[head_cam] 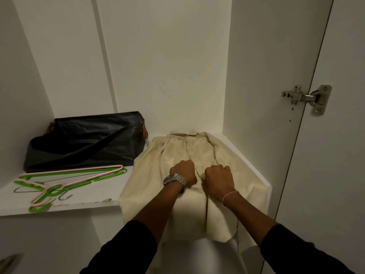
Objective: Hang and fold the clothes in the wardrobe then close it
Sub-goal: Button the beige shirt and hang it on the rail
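Got both hands down on a cream shirt that's spread on the right end of the wardrobe shelf, collar at the far side, bottom hanging over the near edge. My left hand and right hand sit side by side along the front opening, fingers curled tight, each gripping the fabric. To the left there's a black bag at the back, with some green and pink hangers piled nearer. The door hinge is off to the right.
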